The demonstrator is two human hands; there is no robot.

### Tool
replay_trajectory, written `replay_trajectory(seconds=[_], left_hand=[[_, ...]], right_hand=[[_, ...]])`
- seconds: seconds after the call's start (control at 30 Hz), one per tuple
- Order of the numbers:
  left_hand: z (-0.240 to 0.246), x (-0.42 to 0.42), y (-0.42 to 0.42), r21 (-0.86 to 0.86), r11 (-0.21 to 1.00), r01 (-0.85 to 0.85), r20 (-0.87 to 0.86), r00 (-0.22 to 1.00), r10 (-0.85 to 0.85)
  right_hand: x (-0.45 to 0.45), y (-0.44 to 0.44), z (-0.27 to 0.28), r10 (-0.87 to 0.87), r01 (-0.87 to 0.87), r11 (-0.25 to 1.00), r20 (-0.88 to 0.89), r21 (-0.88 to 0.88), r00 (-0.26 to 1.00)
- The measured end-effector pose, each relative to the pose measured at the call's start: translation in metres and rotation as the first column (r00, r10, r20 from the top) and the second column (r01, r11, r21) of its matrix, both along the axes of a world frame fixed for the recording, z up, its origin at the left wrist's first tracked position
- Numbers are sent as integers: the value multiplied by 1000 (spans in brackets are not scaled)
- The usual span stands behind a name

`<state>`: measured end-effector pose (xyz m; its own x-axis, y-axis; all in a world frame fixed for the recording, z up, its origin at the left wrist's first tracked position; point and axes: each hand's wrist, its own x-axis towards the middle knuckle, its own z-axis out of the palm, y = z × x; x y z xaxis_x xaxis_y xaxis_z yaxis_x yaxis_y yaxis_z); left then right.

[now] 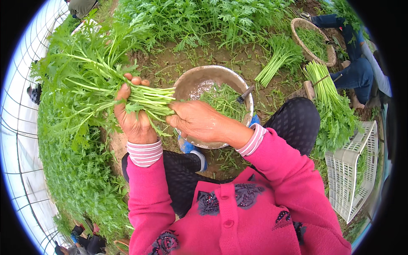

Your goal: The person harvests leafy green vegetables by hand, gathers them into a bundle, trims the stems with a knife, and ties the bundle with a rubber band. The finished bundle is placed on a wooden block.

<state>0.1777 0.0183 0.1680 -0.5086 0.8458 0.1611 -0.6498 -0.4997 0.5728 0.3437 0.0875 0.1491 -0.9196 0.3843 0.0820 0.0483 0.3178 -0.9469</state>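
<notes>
My left hand [135, 124] grips a bunch of leafy green stalks [153, 97], its feathery leaves spreading to the left. At the cut stem ends, my right hand [197, 119] has its fingers against the lower stalks; whether it pinches one is hard to tell. Below and beyond the right hand stands a round, worn basin [212, 71] with green trimmings [223, 100] inside. A short dark handle [245, 94] lies over the basin's right rim. To the right, a loose bundle of stalks [277, 63] rests on the soil.
A larger bundle [328, 92] stands at the right by a wooden piece [309, 90], above a white plastic crate [342, 169]. Another basin [295, 27] of greens sits near a co-worker's legs [357, 70]. Dense leafy plants grow ahead and left, beside the greenhouse wall. Other people work at the edges.
</notes>
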Motion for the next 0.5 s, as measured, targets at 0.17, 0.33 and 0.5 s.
replay_trajectory(seconds=[0.17,0.33,0.5], left_hand=[[-3,0,0,-51,995,-82,41,996,84],[-3,5,4,-82,985,-153,9,988,154],[2,17,8,-181,900,-398,-175,913,368]], right_hand=[[-2,-4,-6,-36,56,973,-91,224,995],[-8,-9,-17,-145,164,948,-87,273,986],[-23,5,-35,-395,356,818,9,-452,919]])
